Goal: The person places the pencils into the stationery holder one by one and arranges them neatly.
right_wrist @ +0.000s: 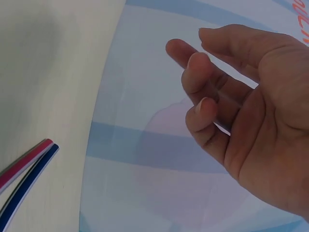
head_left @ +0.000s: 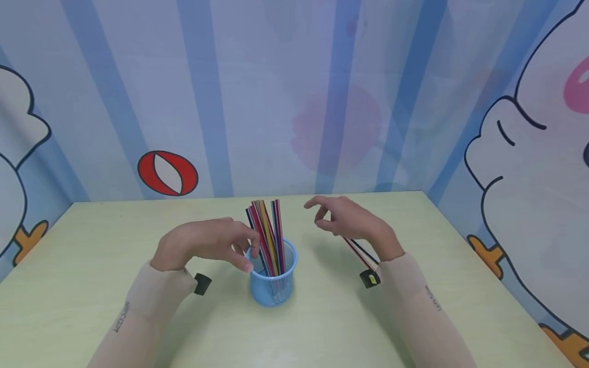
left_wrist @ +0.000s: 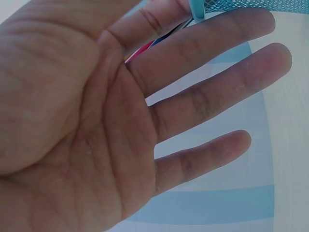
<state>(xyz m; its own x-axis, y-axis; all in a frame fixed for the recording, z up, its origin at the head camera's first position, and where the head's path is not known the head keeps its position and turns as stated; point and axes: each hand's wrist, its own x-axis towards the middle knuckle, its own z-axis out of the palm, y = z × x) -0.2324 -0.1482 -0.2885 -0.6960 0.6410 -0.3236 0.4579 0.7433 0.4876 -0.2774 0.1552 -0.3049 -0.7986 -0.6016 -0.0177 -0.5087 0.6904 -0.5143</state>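
Observation:
A light blue mesh pen cup (head_left: 271, 290) stands upright on the table, holding a bundle of thin long sticks (head_left: 268, 232) in red, dark blue, yellow and white. At its left rim, my left hand (head_left: 211, 240) pinches the edge between thumb and index finger. In the left wrist view the other fingers (left_wrist: 217, 106) extend straight, and the cup's rim (left_wrist: 197, 9) covers the index fingertip. My right hand (head_left: 352, 217) hovers right of the cup, fingers loosely bent, holding nothing. Below it lie loose sticks (head_left: 361, 254), one red and one dark blue, partly hidden by the wrist.
The pale yellow-green table (head_left: 317, 332) ends at a blue striped backdrop (head_left: 267, 102) with cartoon figures at both sides. Black wrist pieces (head_left: 369, 278) hang from both sleeves.

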